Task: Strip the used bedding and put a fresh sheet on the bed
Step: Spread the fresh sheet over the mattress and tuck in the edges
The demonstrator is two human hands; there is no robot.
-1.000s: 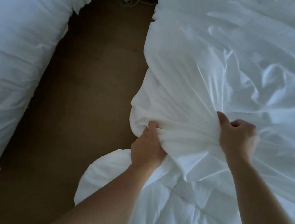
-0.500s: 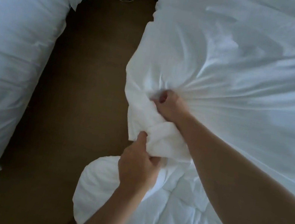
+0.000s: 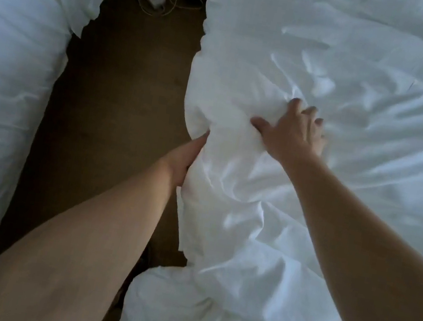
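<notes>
Brown floor (image 3: 116, 115), bedding (image 3: 336, 55) lengthwise away, left hand (image 3: 185, 155) gripping

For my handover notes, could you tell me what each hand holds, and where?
The left hand grips the white bedding at its bunched side edge; the right hand rests spread on top.

The right grip (image 3: 296, 135) has let go of the bedding (image 3: 227, 191). Half a second ago it was clenched on a bunch of cloth at the left edge. Now it lies further right, near the middle of the frame, fingers spread on top. The left grip (image 3: 185, 158) has moved up the edge, its fingers hidden under the fold. The taut pleats have slackened into loose crumples.
</notes>
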